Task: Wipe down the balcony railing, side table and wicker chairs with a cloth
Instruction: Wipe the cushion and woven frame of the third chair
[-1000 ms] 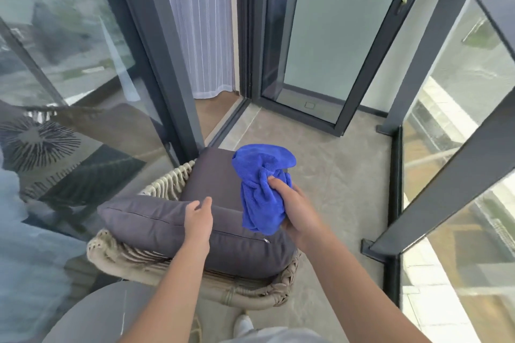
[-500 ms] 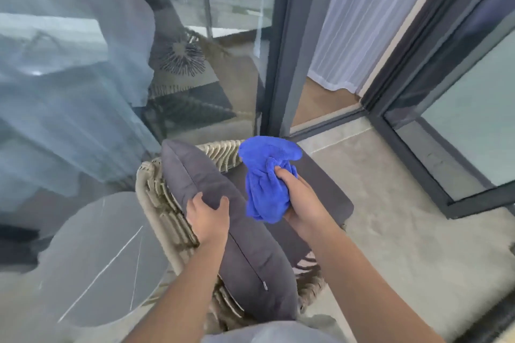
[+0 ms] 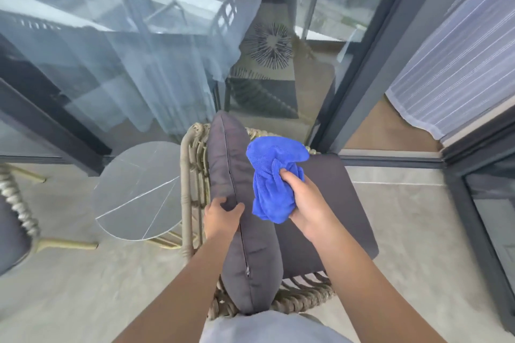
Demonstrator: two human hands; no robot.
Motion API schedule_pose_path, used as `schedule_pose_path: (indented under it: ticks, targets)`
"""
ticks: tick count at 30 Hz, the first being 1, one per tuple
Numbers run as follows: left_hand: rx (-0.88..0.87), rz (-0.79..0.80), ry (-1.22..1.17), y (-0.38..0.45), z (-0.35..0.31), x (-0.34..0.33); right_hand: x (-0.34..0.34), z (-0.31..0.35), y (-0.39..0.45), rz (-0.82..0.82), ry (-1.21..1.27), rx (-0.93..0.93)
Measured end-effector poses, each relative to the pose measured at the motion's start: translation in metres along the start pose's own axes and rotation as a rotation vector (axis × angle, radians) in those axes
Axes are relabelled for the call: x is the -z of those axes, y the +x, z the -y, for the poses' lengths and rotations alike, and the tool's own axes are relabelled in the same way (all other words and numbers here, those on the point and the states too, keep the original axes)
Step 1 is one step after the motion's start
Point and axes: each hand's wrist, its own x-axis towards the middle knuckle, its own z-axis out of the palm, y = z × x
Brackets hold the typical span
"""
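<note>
Balcony floor (image 3: 83,287) | no readable writing | one side table (image 3: 136,192); one wicker chair (image 3: 192,175) | left hand (image 3: 221,217) grips back cushion (image 3: 245,231); right hand (image 3: 306,203) clutches blue cloth (image 3: 270,175)

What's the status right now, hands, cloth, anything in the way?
Left hand grips back cushion. Right hand holds blue cloth bunched above seat cushion. Wicker chair frame not yet touched; back cushion covers it.

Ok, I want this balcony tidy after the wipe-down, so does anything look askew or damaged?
The grey back cushion stands on its edge on the wicker chair, gripped by the left hand. Pale lines cross the round side table; cracks or veining, I cannot tell.
</note>
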Motion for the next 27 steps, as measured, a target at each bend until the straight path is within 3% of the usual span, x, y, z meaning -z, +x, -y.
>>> schedule_pose_path:
  ticks: [10, 16, 27]
  targets:
    - [0.055, 0.122, 0.162, 0.016, 0.005, -0.01, 0.014, -0.009, -0.018, -0.103, 0.022, 0.034]
    - [-0.092, 0.149, 0.358, 0.03, 0.004, -0.012, 0.019, -0.017, -0.014, -0.142, 0.05, 0.019]
    - [0.01, 0.176, 0.126, 0.024, -0.006, -0.004, 0.034, 0.001, 0.018, -0.037, 0.136, -0.059]
